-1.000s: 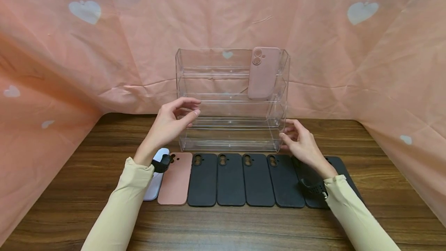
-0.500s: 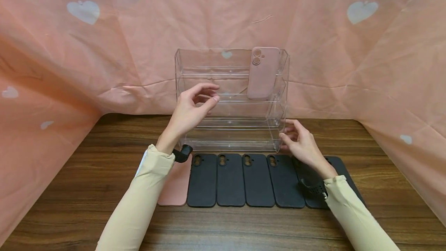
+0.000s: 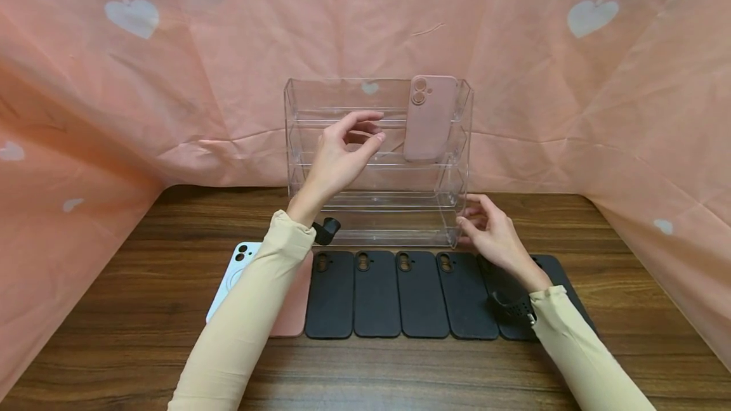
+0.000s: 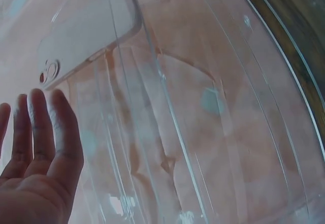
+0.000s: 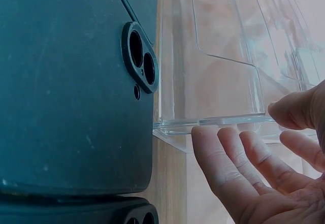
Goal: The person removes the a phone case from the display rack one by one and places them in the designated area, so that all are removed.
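Observation:
A clear tiered acrylic display stand stands at the table's back. On its upper right tier leans a pink phone case, camera cutouts at the top. My left hand is raised in front of the upper tiers, fingers loosely bent and holding nothing. In the left wrist view its fingers appear apart from the case. My right hand pinches the stand's lower right side panel. The right wrist view has the thumb at the panel's edge and the fingers along its outer side.
Several black phone cases lie in a row in front of the stand. A pink case and a white case lie at the row's left, partly under my left forearm. A pink curtain hangs behind.
My left hand has moved up and to the right across the front of the stand, uncovering part of the white case. My right hand has stayed at the stand's side.

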{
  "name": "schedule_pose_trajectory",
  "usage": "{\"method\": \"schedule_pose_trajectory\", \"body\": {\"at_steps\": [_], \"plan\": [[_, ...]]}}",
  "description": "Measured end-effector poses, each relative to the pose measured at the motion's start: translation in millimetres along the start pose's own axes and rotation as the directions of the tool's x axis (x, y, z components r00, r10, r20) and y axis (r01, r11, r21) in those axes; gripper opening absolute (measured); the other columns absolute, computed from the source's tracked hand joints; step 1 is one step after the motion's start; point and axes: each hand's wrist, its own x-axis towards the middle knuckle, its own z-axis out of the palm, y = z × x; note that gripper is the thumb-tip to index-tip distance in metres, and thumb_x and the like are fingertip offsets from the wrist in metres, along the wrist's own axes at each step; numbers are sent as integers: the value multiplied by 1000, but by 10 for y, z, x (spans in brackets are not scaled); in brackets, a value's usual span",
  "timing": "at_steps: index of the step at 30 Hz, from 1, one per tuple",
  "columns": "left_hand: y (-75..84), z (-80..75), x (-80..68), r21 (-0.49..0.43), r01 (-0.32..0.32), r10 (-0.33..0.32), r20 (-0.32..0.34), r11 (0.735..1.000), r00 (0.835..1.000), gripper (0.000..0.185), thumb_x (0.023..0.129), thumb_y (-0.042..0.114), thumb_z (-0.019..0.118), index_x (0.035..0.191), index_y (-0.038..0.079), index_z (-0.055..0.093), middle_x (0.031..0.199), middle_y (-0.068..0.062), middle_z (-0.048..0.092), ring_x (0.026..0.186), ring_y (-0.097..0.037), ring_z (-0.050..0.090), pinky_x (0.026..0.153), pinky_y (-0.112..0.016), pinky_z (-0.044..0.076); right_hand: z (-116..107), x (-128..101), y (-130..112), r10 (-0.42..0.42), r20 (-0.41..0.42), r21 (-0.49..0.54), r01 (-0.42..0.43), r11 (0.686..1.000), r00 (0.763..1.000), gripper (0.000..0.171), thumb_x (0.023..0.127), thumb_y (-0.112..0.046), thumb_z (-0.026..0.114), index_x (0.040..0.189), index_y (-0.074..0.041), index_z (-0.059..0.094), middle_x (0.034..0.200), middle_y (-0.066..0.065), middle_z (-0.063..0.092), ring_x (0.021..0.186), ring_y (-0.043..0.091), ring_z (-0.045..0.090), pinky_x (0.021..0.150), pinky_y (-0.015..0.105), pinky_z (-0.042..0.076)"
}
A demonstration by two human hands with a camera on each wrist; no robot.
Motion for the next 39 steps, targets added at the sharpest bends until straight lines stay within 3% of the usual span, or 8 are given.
{"method": "schedule_pose_trajectory", "body": {"at_steps": [6,14,20,30,39], "plan": [[-11,133,132,-21,8,-8,-25,1000,1000,30,96,14,68,126,15,69,110,-8,73,97,-21,71,83,-30,60,-2,1,-20,5,8,20,-5,1000,1000,46,98,-3,64,141,1,50,110,26,62,83,12,70,64,36,66],[-26,308,383,-20,-4,3,-64,1000,998,31,95,10,68,126,9,69,109,-11,73,98,-20,71,89,-32,60,-24,1,-21,-2,15,22,2,1000,1000,46,99,-3,64,142,2,49,112,28,62,83,9,69,64,34,66],[-18,409,564,31,-15,18,-93,999,996,34,95,10,67,129,10,68,112,-11,72,100,-18,70,93,-27,59,-34,1,-19,-2,16,26,2,1000,1000,47,99,-3,63,143,3,48,112,27,62,81,7,69,64,34,66],[4,475,746,145,-1,6,-35,989,999,43,96,12,65,139,15,61,126,-12,66,111,-22,70,96,-21,56,-30,-17,-50,18,16,43,-19,999,1000,46,99,-3,64,142,2,49,111,27,61,82,8,69,65,35,66],[-25,484,819,174,52,-47,-31,983,998,43,97,13,64,139,21,62,129,-12,65,106,-23,74,90,-22,59,-31,-22,-64,24,27,41,-25,999,999,48,99,-3,63,143,2,47,113,29,62,84,10,71,66,35,66]]}}
